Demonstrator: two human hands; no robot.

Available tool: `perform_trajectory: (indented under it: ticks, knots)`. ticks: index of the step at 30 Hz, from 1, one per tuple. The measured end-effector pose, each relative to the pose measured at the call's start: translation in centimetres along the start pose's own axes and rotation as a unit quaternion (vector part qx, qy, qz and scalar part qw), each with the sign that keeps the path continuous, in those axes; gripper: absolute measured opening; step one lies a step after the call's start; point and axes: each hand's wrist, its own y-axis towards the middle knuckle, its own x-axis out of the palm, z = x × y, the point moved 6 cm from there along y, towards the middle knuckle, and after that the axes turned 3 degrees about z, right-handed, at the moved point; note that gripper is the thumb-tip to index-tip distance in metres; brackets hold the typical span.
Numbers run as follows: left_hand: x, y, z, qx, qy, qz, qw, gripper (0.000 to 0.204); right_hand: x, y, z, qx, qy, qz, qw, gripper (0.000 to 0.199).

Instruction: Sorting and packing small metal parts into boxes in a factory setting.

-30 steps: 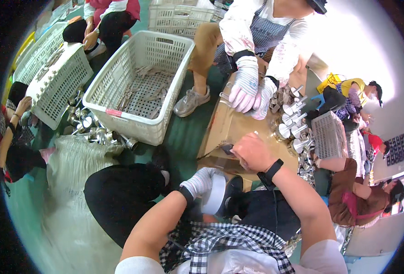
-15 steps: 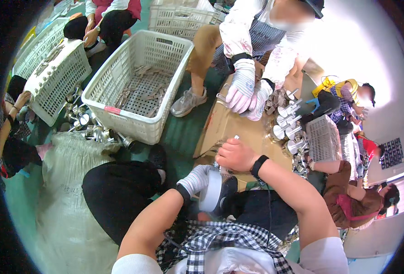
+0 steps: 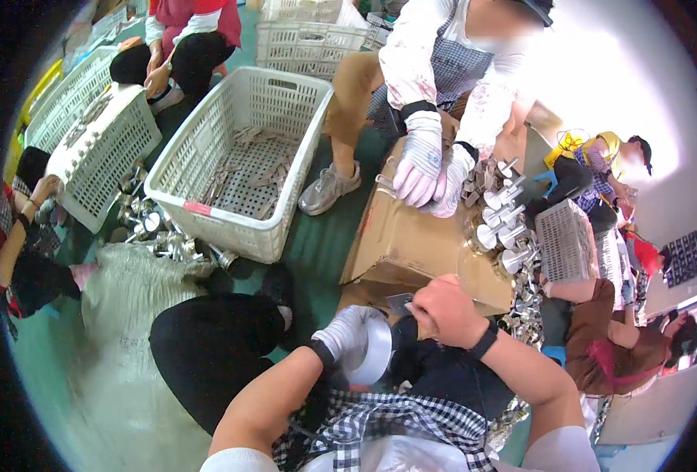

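Note:
My left hand (image 3: 342, 332), in a pale knitted glove, grips a wide, shiny white ring that looks like a roll of tape (image 3: 376, 352) above my lap. My bare right hand (image 3: 449, 311) is closed just to the right of it, near the front edge of the cardboard. A small flat grey piece (image 3: 400, 303) sticks out from its fingers toward the left. What lies inside the fist is hidden. Across from me, a co-worker's gloved hands (image 3: 431, 177) press together over the cardboard (image 3: 399, 236).
Metal parts with round discs and stems (image 3: 506, 224) line the cardboard's right side. A white crate (image 3: 246, 224) with flat strips inside stands left of it. A pale sack (image 3: 128, 315) and more metal parts (image 3: 167, 236) are at my left. Other people sit around.
My right hand has moved right and toward me, and the grey piece now shows at its fingers. My left hand still holds the white roll, shifted slightly right.

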Motion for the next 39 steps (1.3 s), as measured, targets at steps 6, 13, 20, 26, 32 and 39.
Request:
perform_trajectory:
  ticks: [6, 13, 20, 26, 32, 39]
  knots:
    - [-1.3, 0.1, 5.7, 0.073, -0.066, 0.059, 0.993, 0.023, -5.2, -4.6, 3.3, 0.272, 0.234, 0.308, 0.881, 0.015]
    - [-4.9, 3.6, 15.4, 0.025, -0.440, 0.022, 0.897, 0.018, -7.3, -7.0, 6.7, 0.265, 0.583, 0.464, 0.612, 0.020]
    - [-10.8, 6.5, 22.5, 0.087, -0.192, 0.052, 0.976, 0.027, -7.0, -3.5, 5.9, 0.180, 0.747, 0.397, 0.502, 0.029]
    - [-8.4, 15.2, 20.8, -0.020, -0.567, -0.003, 0.823, 0.022, -3.2, -3.8, 7.0, 0.325, 0.740, 0.309, 0.502, 0.020]
    - [-7.6, 17.5, 19.1, 0.158, -0.307, 0.055, 0.937, 0.025, -4.9, -1.0, 6.9, 0.364, 0.630, 0.318, 0.608, 0.014]
    - [-6.8, 19.8, 17.9, 0.162, -0.206, 0.065, 0.963, 0.032, -3.5, 0.8, 6.1, 0.356, 0.652, 0.314, 0.592, 0.013]
